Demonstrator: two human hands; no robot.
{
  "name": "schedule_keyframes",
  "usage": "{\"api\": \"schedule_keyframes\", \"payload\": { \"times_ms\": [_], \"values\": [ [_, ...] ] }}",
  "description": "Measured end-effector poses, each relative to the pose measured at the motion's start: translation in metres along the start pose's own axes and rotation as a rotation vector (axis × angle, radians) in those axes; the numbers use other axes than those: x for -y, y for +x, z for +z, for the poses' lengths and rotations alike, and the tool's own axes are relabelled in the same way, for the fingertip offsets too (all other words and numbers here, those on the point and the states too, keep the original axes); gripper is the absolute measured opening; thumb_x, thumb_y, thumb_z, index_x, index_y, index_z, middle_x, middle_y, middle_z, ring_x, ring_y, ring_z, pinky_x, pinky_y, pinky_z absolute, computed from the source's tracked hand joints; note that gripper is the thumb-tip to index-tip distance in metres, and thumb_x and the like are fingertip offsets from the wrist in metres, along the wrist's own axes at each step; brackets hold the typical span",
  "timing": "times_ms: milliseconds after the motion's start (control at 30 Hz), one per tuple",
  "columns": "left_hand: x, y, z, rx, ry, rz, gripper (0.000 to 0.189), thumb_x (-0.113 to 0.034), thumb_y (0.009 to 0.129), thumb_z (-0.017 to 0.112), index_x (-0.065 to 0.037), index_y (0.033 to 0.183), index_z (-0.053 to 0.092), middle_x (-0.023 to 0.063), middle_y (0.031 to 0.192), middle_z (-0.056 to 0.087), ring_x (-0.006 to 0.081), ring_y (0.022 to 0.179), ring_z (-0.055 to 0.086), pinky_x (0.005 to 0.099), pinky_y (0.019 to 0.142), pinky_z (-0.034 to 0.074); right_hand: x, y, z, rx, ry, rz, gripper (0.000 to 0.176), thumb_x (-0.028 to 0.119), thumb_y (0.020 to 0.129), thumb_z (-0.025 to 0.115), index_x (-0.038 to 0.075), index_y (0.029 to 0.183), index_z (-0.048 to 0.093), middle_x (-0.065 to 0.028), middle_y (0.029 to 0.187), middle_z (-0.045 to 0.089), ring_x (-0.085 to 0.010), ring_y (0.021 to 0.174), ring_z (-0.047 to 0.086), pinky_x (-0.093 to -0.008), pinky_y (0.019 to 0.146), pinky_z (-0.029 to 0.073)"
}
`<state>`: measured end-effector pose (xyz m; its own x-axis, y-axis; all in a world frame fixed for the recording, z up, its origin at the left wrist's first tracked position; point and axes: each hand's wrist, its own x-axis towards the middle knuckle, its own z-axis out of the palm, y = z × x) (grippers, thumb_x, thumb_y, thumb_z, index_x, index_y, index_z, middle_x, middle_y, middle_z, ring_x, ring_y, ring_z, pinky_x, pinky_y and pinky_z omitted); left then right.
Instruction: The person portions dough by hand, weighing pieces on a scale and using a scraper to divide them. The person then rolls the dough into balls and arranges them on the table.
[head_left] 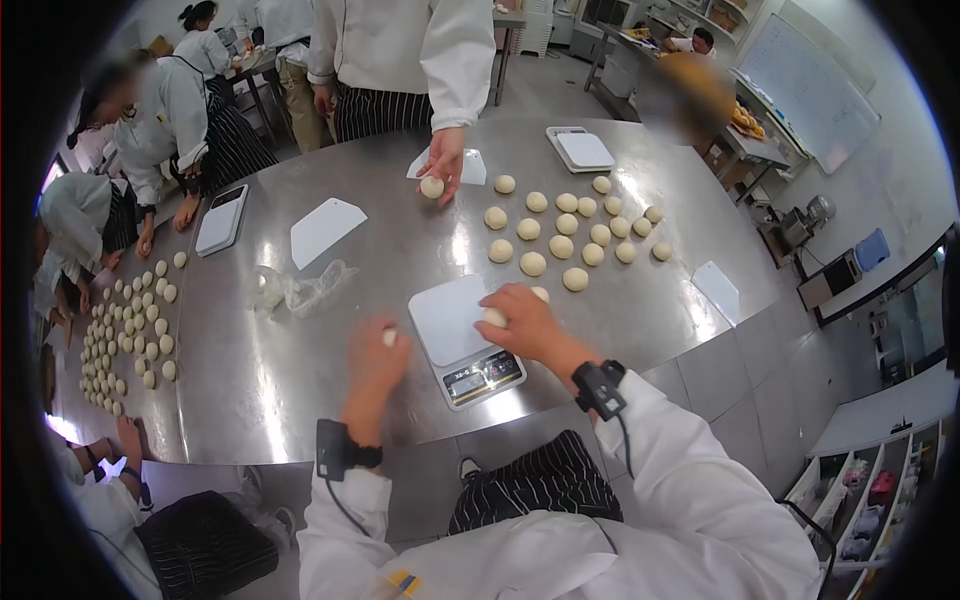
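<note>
A white digital scale (pixel 447 322) lies on the steel table in front of me, its display towards me. My right hand (pixel 522 322) is closed round a pale dough ball (pixel 495 317) at the scale's right edge. Left of the scale, my left hand (pixel 380 352), somewhat blurred, holds a small dough piece (pixel 389 337) between its fingers. Another dough ball (pixel 540 294) shows just behind my right hand. Beyond it, rows of round dough balls (pixel 532 264) spread over the table's right half.
Across the steel table (pixel 400 240), a co-worker's hand (pixel 442 170) holds a dough ball. A crumpled plastic bag (pixel 305 290) and white scrapers (pixel 328 232) lie left, another scraper (pixel 716 292) right. More scales (pixel 222 220) and many dough balls (pixel 150 350) lie near other workers.
</note>
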<state>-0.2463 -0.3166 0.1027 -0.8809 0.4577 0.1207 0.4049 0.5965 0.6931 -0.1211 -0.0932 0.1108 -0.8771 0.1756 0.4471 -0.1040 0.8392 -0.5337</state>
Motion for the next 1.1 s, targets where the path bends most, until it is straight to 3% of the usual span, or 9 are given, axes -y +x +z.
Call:
{"api": "schedule_keyframes", "payload": {
  "times_ms": [133, 200, 267, 367, 467, 633, 833, 967, 1100],
  "values": [
    [0.071, -0.039, -0.001, 0.016, 0.197, 0.045, 0.029, -0.019, 0.072, 0.068, -0.003, 0.096, 0.061, 0.016, 0.107, 0.058, 0.0355, 0.103, 0.054, 0.0432, 0.087, 0.045, 0.011, 0.003, 0.036, 0.106, -0.332, -0.094, 0.05, 0.037, 0.072, 0.074, 0.012, 0.113, 0.061, -0.01, 0.11, 0.061, -0.0315, 0.1, 0.057, -0.0412, 0.085, 0.045],
    [0.082, -0.051, -0.008, 0.134, 0.238, 0.015, 0.038, -0.022, 0.071, 0.071, -0.005, 0.103, 0.06, 0.0163, 0.115, 0.055, 0.0371, 0.109, 0.05, 0.0452, 0.09, 0.044, 0.009, -0.009, 0.011, -0.115, -0.154, 0.048, 0.058, 0.037, 0.07, 0.076, 0.011, 0.119, 0.058, -0.011, 0.119, 0.058, -0.0313, 0.106, 0.055, -0.0426, 0.09, 0.042],
    [0.07, -0.068, -0.008, -0.052, 0.225, 0.047, 0.061, -0.024, 0.068, 0.077, -0.004, 0.119, 0.052, 0.0188, 0.122, 0.049, 0.0381, 0.114, 0.047, 0.046, 0.094, 0.042, -0.019, -0.038, -0.02, -0.289, -0.142, 0.164, 0.048, 0.024, 0.071, 0.077, 0.007, 0.112, 0.058, -0.012, 0.111, 0.059, -0.0304, 0.101, 0.056, -0.0409, 0.084, 0.045],
    [0.085, -0.081, -0.006, -0.161, 0.129, 0.096, 0.078, -0.024, 0.065, 0.081, -0.002, 0.129, 0.042, 0.0206, 0.126, 0.044, 0.0381, 0.117, 0.045, 0.0452, 0.097, 0.041, -0.059, -0.103, -0.05, -0.218, -0.049, 0.5, 0.039, 0.019, 0.074, 0.074, 0.006, 0.108, 0.059, -0.0121, 0.104, 0.059, -0.0305, 0.096, 0.056, -0.0401, 0.082, 0.046],
    [0.094, -0.084, -0.001, -0.187, 0.065, 0.042, 0.076, -0.02, 0.065, 0.08, 0.0, 0.127, 0.042, 0.0212, 0.124, 0.044, 0.0379, 0.116, 0.046, 0.0446, 0.095, 0.042, -0.081, -0.14, -0.052, 0.035, -0.139, 0.365, 0.033, 0.017, 0.075, 0.072, 0.005, 0.104, 0.061, -0.0114, 0.102, 0.058, -0.0299, 0.091, 0.057, -0.0388, 0.08, 0.047],
    [0.069, -0.072, -0.004, -0.102, 0.238, -0.008, 0.064, -0.016, 0.069, 0.076, -0.005, 0.127, 0.049, 0.0163, 0.121, 0.047, 0.033, 0.108, 0.05, 0.0419, 0.095, 0.043, -0.059, -0.117, -0.034, -0.051, -0.019, 0.31, 0.026, 0.014, 0.077, 0.071, 0.006, 0.1, 0.062, -0.0114, 0.101, 0.058, -0.0291, 0.093, 0.057, -0.0358, 0.076, 0.049],
    [0.067, -0.061, 0.001, 0.069, 0.263, -0.087, 0.032, -0.012, 0.072, 0.068, -0.005, 0.103, 0.063, 0.0153, 0.109, 0.051, 0.0352, 0.104, 0.048, 0.0449, 0.087, 0.044, 0.002, -0.014, 0.013, 0.186, -0.016, 0.018, 0.049, 0.032, 0.072, 0.075, 0.012, 0.114, 0.062, -0.0139, 0.12, 0.051, -0.032, 0.105, 0.052, -0.0397, 0.083, 0.05],
    [0.058, -0.048, 0.001, 0.042, 0.279, -0.086, 0.025, -0.008, 0.071, 0.064, -0.004, 0.096, 0.063, 0.015, 0.103, 0.053, 0.0346, 0.101, 0.049, 0.0442, 0.086, 0.044, 0.013, 0.016, 0.04, 0.582, -0.155, 0.152, 0.042, 0.021, 0.071, 0.073, 0.012, 0.11, 0.064, -0.0131, 0.11, 0.052, -0.0315, 0.104, 0.05, -0.0397, 0.082, 0.051],
    [0.025, -0.01, -0.001, -0.084, 0.11, 0.052, 0.021, -0.003, 0.069, 0.061, -0.002, 0.09, 0.062, 0.0136, 0.096, 0.055, 0.0302, 0.092, 0.056, 0.0379, 0.081, 0.047, 0.002, 0.038, 0.042, 0.605, -0.042, 0.216, 0.035, 0.016, 0.071, 0.069, 0.012, 0.105, 0.065, -0.0134, 0.105, 0.054, -0.0322, 0.101, 0.052, -0.0409, 0.081, 0.051]
  ]
}}
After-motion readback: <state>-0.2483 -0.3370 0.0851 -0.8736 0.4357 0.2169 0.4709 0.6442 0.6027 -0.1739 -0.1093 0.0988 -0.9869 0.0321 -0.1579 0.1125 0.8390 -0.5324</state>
